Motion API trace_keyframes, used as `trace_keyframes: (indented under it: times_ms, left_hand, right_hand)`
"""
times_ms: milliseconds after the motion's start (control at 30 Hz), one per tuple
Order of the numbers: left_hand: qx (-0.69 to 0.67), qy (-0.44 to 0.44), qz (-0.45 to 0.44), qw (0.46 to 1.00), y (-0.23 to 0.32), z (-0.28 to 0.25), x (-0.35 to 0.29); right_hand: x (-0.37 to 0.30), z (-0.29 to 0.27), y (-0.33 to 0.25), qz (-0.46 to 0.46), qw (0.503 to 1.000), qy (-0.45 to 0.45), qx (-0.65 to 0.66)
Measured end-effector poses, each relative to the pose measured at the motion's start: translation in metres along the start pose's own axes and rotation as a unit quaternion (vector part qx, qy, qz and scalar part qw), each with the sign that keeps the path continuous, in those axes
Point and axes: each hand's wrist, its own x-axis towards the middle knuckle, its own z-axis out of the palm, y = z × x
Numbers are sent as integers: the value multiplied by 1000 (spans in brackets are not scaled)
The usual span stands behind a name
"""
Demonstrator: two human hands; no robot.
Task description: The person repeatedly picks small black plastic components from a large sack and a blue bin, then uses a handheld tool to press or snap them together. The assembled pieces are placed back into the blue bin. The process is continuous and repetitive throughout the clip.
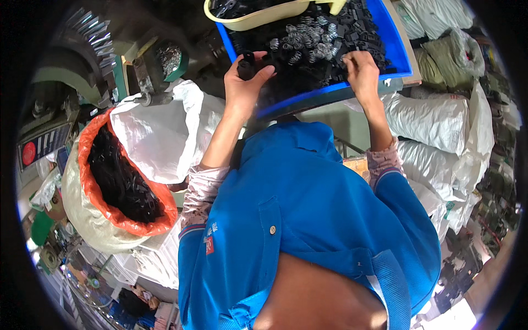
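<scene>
Over the left front part of a blue tray, my left hand is curled around a small black plastic part. Its thumb and fingers grip the part from both sides. My right hand is at the tray's right front, above loose black plastic pieces. Its fingertips are pinched together, and I cannot make out what is between them. A heap of shiny metal coil springs lies in the tray between my hands, with black pieces around it.
A pale yellow tray sits across the back of the blue tray. On my left stands an orange-lined sack of black parts, beside a white bag. Machinery is at the far left. White sacks are piled on my right.
</scene>
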Motion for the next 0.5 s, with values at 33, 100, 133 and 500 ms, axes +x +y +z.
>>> trace_keyframes:
  times_ms: [33, 100, 133, 500]
  left_hand:
    - [28, 3, 10, 1000, 2, 0, -2]
    - [99, 23, 33, 994, 14, 3, -8]
    - [130, 17, 46, 990, 19, 3, -8]
    - [244, 70, 160, 954, 38, -19, -23]
  right_hand:
    - [0, -4, -4, -7, 999, 25, 26]
    - [-1, -13, -28, 101, 980, 29, 168]
    - [2, -10, -37, 117, 945, -9, 306]
    - [50, 25, -146, -160, 903, -239, 319]
